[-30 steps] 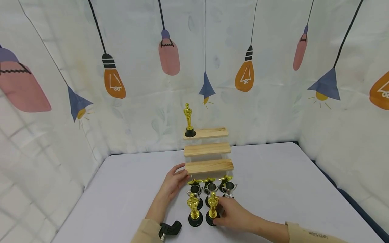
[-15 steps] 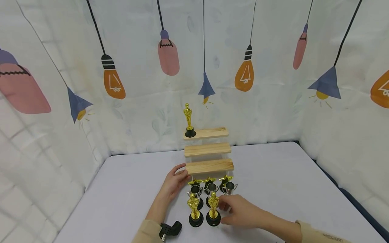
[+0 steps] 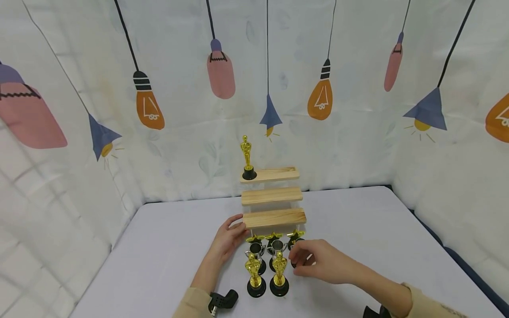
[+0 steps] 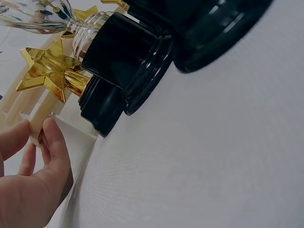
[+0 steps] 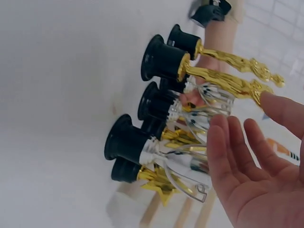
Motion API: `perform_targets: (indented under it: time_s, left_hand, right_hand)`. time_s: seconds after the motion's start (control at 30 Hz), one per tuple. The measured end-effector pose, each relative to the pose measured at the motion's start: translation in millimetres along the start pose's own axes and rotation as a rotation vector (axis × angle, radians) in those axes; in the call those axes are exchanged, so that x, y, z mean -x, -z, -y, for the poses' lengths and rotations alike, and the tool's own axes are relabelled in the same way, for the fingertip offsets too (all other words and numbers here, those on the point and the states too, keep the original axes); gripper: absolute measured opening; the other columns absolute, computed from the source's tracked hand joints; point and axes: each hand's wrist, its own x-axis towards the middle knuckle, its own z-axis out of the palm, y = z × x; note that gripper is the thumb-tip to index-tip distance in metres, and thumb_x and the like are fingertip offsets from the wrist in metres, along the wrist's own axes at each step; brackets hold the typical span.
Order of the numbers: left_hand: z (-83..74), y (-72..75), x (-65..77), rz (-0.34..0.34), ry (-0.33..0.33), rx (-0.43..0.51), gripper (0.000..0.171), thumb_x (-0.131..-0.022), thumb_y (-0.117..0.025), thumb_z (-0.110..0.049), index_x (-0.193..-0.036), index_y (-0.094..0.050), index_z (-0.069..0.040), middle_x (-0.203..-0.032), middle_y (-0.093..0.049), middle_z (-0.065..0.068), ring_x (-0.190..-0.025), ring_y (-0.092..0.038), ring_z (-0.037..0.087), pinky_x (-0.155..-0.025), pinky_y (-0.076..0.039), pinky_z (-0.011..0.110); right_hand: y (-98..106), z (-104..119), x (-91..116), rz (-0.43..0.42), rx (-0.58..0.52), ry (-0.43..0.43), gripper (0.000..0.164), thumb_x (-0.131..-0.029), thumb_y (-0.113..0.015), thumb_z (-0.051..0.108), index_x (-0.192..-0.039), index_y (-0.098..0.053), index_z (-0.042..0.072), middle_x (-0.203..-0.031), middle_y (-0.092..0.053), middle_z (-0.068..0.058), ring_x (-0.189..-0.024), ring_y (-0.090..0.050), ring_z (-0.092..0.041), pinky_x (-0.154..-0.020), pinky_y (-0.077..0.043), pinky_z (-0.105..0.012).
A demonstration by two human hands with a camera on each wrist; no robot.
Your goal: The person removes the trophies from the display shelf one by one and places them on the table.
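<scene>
My left hand (image 3: 228,238) pinches the left end of the lowest board of a three-step wooden display shelf (image 3: 274,218); the left wrist view shows thumb and fingers on the board's end (image 4: 40,114). My right hand (image 3: 326,263) hovers with bent fingers and nothing between them, beside the right-hand silver cup trophy (image 5: 187,164), mostly hidden behind it in the head view. Two gold figure trophies (image 3: 279,269) on black bases stand in the front row. Behind them come silver cup trophies (image 3: 256,248), then gold star trophies (image 3: 273,236) close before the shelf.
Another gold figure trophy (image 3: 246,154) stands on the left end of the top board. The white-covered table (image 3: 358,221) meets lamp-printed curtains (image 3: 191,145) at the back and sides. Black straps (image 3: 222,299) are on my wrists.
My right hand has let go of the right front gold figure trophy, drawn off to the right, then moved up toward the right-hand silver cup. The left hand stays on the shelf.
</scene>
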Motion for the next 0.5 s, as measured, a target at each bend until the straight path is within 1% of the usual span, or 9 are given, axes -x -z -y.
perform_targets:
  time_s: [0.13, 0.2, 0.3, 0.4, 0.5]
  left_hand:
    - [0.2, 0.9, 0.6, 0.005, -0.005, 0.001, 0.051, -0.102, -0.061, 0.000, -0.148, -0.040, 0.005, -0.117, -0.062, 0.018, -0.093, -0.068, 0.017, -0.083, -0.058, 0.027]
    - [0.8, 1.5, 0.4, 0.006, -0.007, -0.002, 0.052, -0.102, -0.061, 0.000, -0.149, -0.039, 0.005, -0.117, -0.061, 0.018, -0.093, -0.068, 0.018, -0.084, -0.058, 0.028]
    - [0.9, 1.8, 0.6, 0.005, -0.005, 0.000, 0.052, -0.102, -0.061, 0.000, -0.149, -0.039, 0.005, -0.117, -0.061, 0.019, -0.093, -0.067, 0.018, -0.084, -0.058, 0.028]
    - [1.1, 1.9, 0.3, 0.007, -0.007, -0.001, 0.052, -0.102, -0.062, 0.000, -0.148, -0.040, 0.005, -0.117, -0.061, 0.019, -0.093, -0.067, 0.018, -0.084, -0.058, 0.028]
    - [1.3, 1.6, -0.3, 0.007, -0.006, 0.004, 0.051, -0.102, -0.061, 0.001, -0.148, -0.040, 0.005, -0.118, -0.061, 0.020, -0.094, -0.067, 0.019, -0.084, -0.058, 0.029]
  right_hand:
    - [4.6, 3.5, -1.1, -0.042, -0.016, 0.055, 0.015, -0.096, -0.076, 0.017, -0.109, -0.068, 0.015, -0.105, -0.068, -0.002, -0.094, -0.066, -0.013, -0.078, -0.059, -0.031]
    - [5.9, 5.4, -2.4, -0.065, -0.015, 0.085, 0.014, -0.096, -0.075, 0.018, -0.109, -0.069, 0.015, -0.105, -0.069, -0.001, -0.094, -0.066, -0.013, -0.077, -0.059, -0.032]
    - [8.1, 9.1, -5.3, -0.102, -0.014, 0.118, 0.012, -0.097, -0.073, 0.016, -0.108, -0.069, 0.011, -0.104, -0.069, 0.002, -0.093, -0.066, -0.015, -0.076, -0.059, -0.032]
    - [10.7, 12.8, -8.9, -0.137, -0.026, 0.128, 0.011, -0.098, -0.072, 0.011, -0.106, -0.069, 0.007, -0.101, -0.068, 0.005, -0.090, -0.066, -0.017, -0.075, -0.059, -0.031]
    - [13.9, 15.5, -12.3, -0.160, -0.043, 0.118, 0.008, -0.098, -0.071, 0.009, -0.105, -0.069, 0.006, -0.100, -0.068, 0.002, -0.089, -0.066, -0.020, -0.074, -0.059, -0.031]
